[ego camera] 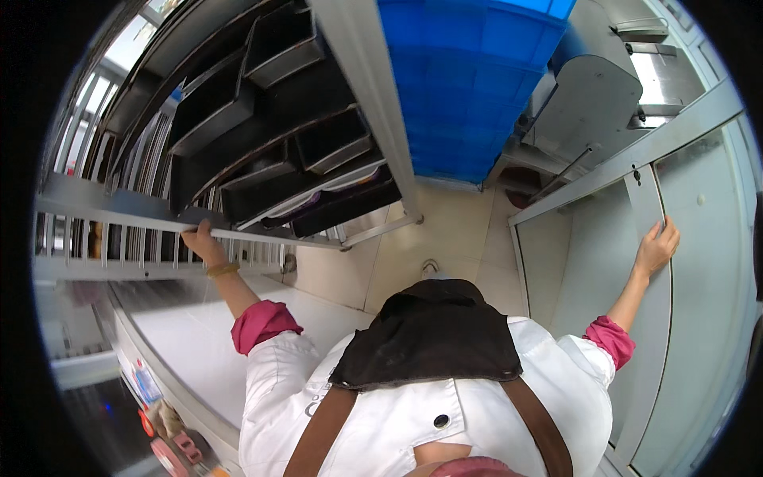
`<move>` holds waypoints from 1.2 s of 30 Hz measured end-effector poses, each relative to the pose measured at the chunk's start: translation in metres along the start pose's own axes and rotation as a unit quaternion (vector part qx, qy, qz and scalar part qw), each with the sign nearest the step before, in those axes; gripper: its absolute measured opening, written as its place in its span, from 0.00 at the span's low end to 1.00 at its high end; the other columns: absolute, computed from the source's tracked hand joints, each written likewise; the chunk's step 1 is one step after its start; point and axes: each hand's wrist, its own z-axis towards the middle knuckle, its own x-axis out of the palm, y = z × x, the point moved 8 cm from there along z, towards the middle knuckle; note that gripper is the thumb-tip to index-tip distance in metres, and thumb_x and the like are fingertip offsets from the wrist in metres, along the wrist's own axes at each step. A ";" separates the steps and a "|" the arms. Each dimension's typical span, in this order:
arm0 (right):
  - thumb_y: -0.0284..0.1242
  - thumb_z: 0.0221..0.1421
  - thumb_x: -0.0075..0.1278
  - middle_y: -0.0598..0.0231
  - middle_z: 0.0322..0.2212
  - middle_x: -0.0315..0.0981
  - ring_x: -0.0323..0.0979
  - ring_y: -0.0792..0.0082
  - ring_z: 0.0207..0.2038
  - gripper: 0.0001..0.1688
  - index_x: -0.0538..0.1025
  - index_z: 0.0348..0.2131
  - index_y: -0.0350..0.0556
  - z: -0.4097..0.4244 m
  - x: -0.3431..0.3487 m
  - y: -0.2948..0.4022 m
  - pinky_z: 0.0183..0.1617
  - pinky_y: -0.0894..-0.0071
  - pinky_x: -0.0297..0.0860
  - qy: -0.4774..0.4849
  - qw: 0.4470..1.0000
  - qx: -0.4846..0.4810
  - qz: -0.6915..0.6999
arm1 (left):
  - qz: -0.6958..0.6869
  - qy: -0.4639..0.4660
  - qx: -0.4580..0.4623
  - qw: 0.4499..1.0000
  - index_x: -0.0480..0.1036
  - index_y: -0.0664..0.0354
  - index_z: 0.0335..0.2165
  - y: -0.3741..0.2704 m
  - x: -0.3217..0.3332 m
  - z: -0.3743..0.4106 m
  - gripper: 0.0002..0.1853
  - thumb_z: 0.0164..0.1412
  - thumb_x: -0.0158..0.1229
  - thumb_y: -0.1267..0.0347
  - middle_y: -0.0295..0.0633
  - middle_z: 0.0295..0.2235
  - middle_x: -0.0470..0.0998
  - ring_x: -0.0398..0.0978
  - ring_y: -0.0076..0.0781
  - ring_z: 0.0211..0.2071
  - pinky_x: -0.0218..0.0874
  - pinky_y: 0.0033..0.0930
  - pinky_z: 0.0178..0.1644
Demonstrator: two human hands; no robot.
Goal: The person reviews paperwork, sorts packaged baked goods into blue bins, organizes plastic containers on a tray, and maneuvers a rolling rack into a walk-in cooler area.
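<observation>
My left hand (204, 241) grips the metal rail (161, 220) of a wheeled tray rack, with a yellow bangle on the wrist. Black metal baking trays and rectangular pans (208, 113) sit on the rack above and beyond that hand. Out to the right, my right hand (656, 245) lies with its fingers at the edge of the upright frame (647, 197) of a glass-panelled sliding door (703, 238). A black apron (429, 340) with brown straps hangs over my white jacket.
Blue plastic crates (459, 89) are stacked ahead on the tiled floor (435, 220). A grey machine (590, 101) stands right of them. At the lower left is a white surface (197, 346), with orange-handled scissors (146, 422) and a pink tape dispenser (170, 456) along its edge.
</observation>
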 end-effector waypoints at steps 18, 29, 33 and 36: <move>0.25 0.50 0.50 0.57 0.29 0.71 0.71 0.63 0.31 0.11 0.75 0.37 0.43 0.023 0.191 -0.036 0.36 0.70 0.69 -0.011 0.944 0.045 0.328 | 0.052 -0.170 0.057 0.982 0.64 0.64 0.28 -0.139 0.063 -0.234 0.17 0.33 0.58 0.80 0.39 0.25 0.67 0.65 0.29 0.25 0.59 0.28 0.32; 0.65 0.50 0.34 0.75 0.19 0.53 0.53 0.78 0.25 0.39 0.69 0.31 0.47 0.001 0.135 0.309 0.32 0.75 0.51 0.405 0.398 0.104 0.817 | 0.100 -0.194 -0.009 0.976 0.61 0.66 0.36 -0.219 0.070 -0.386 0.24 0.33 0.56 0.82 0.46 0.30 0.67 0.68 0.35 0.29 0.61 0.31 0.36; 0.62 0.53 0.35 0.76 0.19 0.51 0.52 0.80 0.24 0.35 0.69 0.33 0.48 -0.009 0.121 0.263 0.30 0.76 0.51 0.370 0.439 0.107 0.812 | 0.071 -0.141 -0.011 0.987 0.58 0.68 0.40 -0.242 0.068 -0.428 0.27 0.38 0.59 0.80 0.46 0.32 0.67 0.68 0.34 0.31 0.61 0.33 0.38; 0.56 0.58 0.32 0.77 0.17 0.48 0.47 0.81 0.21 0.29 0.64 0.24 0.52 -0.038 0.096 0.217 0.28 0.75 0.51 0.317 0.464 0.139 0.815 | 0.035 -0.077 0.017 0.996 0.56 0.68 0.42 -0.247 0.056 -0.458 0.29 0.43 0.63 0.75 0.46 0.34 0.65 0.67 0.34 0.34 0.60 0.33 0.40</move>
